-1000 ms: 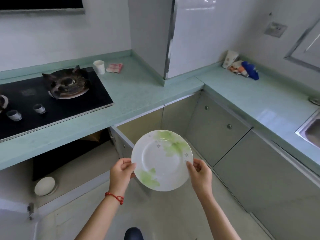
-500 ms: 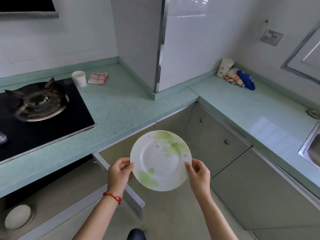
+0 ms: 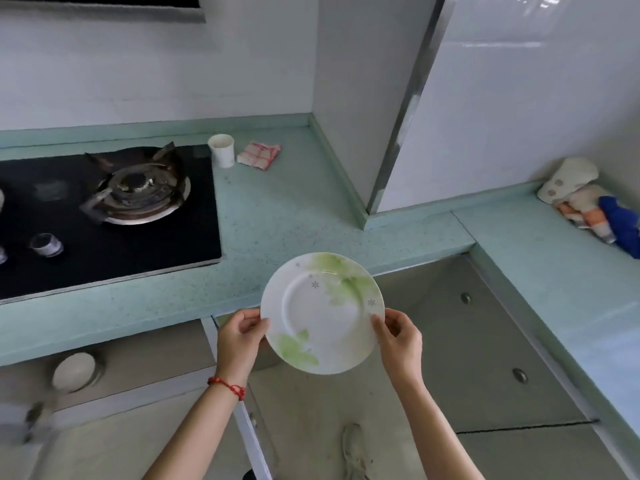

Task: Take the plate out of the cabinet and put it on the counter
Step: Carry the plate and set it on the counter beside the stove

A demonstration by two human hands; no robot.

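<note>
The plate (image 3: 322, 312) has risen toward the surface (image 3: 284, 216) at twelve o'clock; left hand (image 3: 239, 344) and right hand (image 3: 398, 342) pinch its rim.

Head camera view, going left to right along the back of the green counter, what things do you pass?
Gas burner → white paper cup → folded pink checked cloth → white wall column → bundle of rags in the far right corner.
</note>
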